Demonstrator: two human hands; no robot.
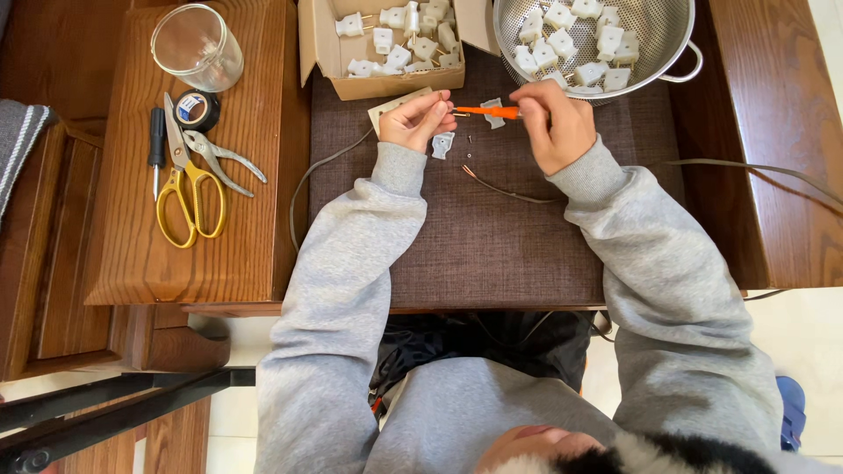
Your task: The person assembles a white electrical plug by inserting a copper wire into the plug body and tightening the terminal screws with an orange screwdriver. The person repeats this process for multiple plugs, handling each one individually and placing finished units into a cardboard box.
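My left hand [416, 118] pinches a small white plug part at its fingertips above the brown mat [492, 246]. My right hand [551, 123] grips an orange-handled screwdriver [487, 111] whose tip points left into that part. A loose white plug half [442, 145] lies on the mat just below my left hand, with another small piece [493, 115] under the screwdriver. A grey cable with bared copper ends [492, 183] lies on the mat between my forearms. Both arms wear grey sleeves.
A cardboard box [386, 83] of white plugs and a metal colander [672, 39] with several more stand at the back. On the wooden side table [255, 246] to the left lie yellow scissors [189, 189], pliers [224, 158], black tape [195, 110], a small screwdriver [156, 145] and a glass jar [198, 46].
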